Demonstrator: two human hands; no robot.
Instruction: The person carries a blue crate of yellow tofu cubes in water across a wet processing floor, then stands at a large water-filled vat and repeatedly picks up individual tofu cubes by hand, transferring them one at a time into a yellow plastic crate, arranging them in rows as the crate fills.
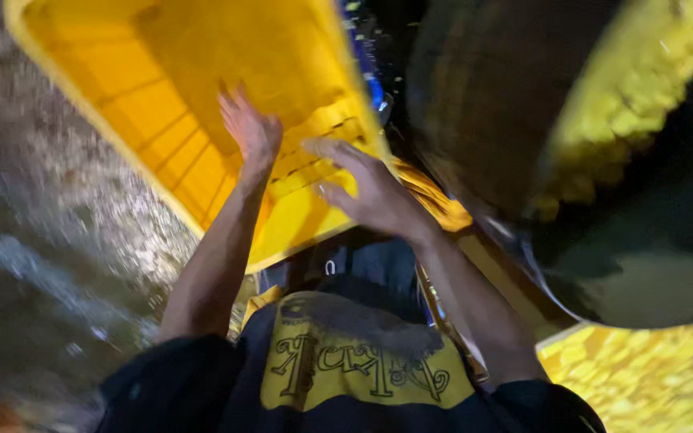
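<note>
A large yellow plastic crate (178, 88) fills the upper left, tilted with its open side toward me, and nothing shows inside it. My left hand (249, 132) lies flat on the crate's inner wall with the fingers spread. My right hand (366, 188) presses on the crate's near rim, fingers apart and curled over the edge. Both forearms reach up from my dark top with a yellow print (354, 361). The picture is blurred by motion.
A big dark round vessel (491, 104) holding yellow pieces (627, 104) stands at the upper right. More yellow pieces (651, 377) lie at the lower right. Wet, speckled ground (50, 208) runs down the left side.
</note>
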